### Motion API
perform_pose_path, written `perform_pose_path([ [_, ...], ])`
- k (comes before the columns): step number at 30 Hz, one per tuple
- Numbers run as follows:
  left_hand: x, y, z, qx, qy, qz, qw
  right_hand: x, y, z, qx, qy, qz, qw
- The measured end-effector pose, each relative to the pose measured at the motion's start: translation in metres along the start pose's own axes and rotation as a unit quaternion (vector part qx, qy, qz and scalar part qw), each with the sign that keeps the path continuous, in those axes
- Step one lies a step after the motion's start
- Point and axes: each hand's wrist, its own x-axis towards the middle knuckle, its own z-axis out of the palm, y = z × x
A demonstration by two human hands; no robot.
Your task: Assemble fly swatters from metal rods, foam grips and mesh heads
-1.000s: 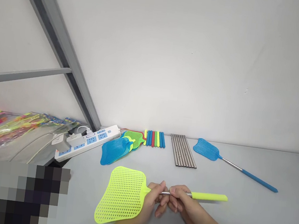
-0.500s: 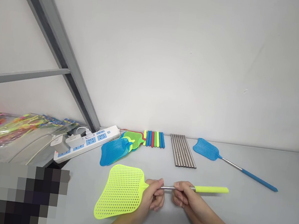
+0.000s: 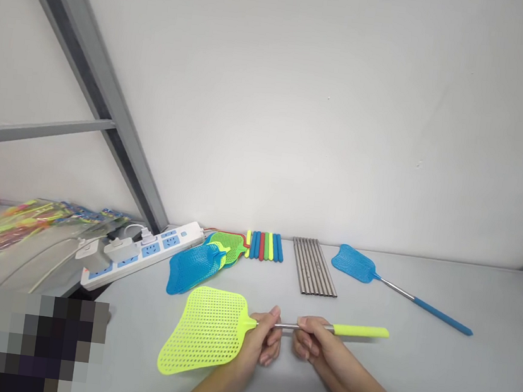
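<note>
A yellow fly swatter (image 3: 207, 329) is held sideways above the grey table, its perforated head to the left and its yellow grip to the right. Close to the head, my left hand (image 3: 265, 339) pinches the metal rod between thumb and fingers. My right hand (image 3: 317, 341) is closed round the rod just left of the yellow grip. Between the two hands a short stretch of bare rod shows. Beyond them lies a blue fly swatter (image 3: 355, 263) with a metal rod and blue grip.
Blue, green and other swatter heads (image 3: 195, 267) are stacked at left, beside a row of coloured grips (image 3: 262, 246). Several metal rods (image 3: 314, 267) lie side by side. A white power strip (image 3: 144, 255) with plugs and cables stands near plastic-wrapped items (image 3: 15, 223) and a grey frame (image 3: 97, 93).
The view has shifted slightly, so most things sit a little further left. Both hands keep their hold on the yellow swatter, whose head tilts slightly differently.
</note>
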Motion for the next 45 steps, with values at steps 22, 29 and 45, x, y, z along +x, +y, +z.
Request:
perform_pose_path([
  [22,0.032,0.006,0.024,0.003,-0.07,0.001,0.998,0.021,0.003,-0.014,0.063,0.023,-0.049,0.997],
  [29,0.028,0.006,0.025,0.009,-0.075,0.025,0.997,0.02,-0.001,-0.017,0.074,0.015,-0.03,0.997],
  [45,0.026,0.007,0.028,-0.018,-0.095,-0.008,0.995,0.014,-0.003,-0.02,0.067,0.038,-0.036,0.996],
])
